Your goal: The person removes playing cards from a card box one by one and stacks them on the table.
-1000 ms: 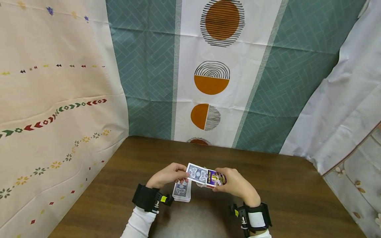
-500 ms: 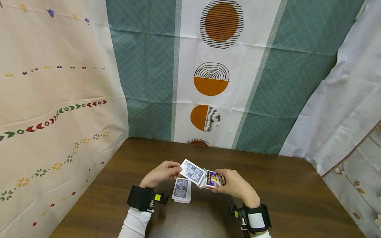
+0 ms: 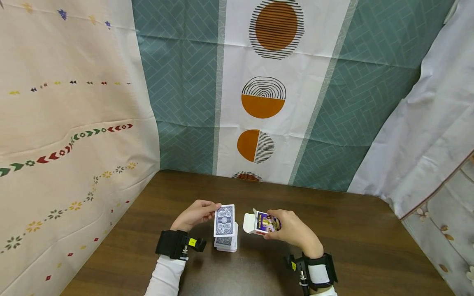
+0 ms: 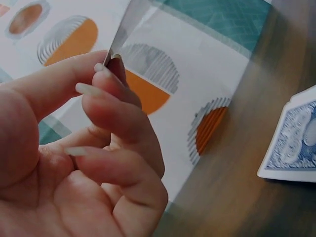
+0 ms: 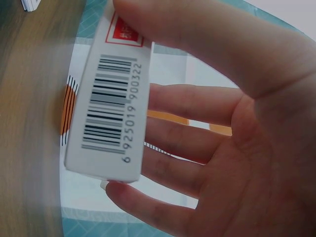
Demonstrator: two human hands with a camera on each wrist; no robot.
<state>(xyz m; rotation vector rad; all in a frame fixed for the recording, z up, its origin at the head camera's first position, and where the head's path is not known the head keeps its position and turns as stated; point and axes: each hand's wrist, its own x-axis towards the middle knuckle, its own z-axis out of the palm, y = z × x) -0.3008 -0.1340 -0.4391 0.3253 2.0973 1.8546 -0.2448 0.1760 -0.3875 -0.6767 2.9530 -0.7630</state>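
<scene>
My left hand (image 3: 194,214) pinches a blue-backed playing card (image 3: 224,220) between thumb and fingers, at its upper left corner. In the left wrist view that card (image 4: 123,29) shows as a thin edge. Below it in the head view is a squared stack of playing cards (image 3: 225,246) lying back up on the table, partly covered by the held card. To the right, my right hand (image 3: 294,226) grips a purple-fronted card box (image 3: 268,223), its white flap (image 3: 249,223) standing open toward the cards. A barcode marks the side of the box (image 5: 106,113) in the right wrist view.
Both hands work above a dark brown wooden table (image 3: 355,238). Behind it hangs a green and white cloth (image 3: 252,123) with orange circles. A cream patterned cloth (image 3: 74,144) closes the left side, and white curtains (image 3: 407,135) hang on the right.
My left hand has drawn the card away from the box mouth, leftward, and turned it upright over the stack. The box flap now shows uncovered. My right hand stays in place with the box.
</scene>
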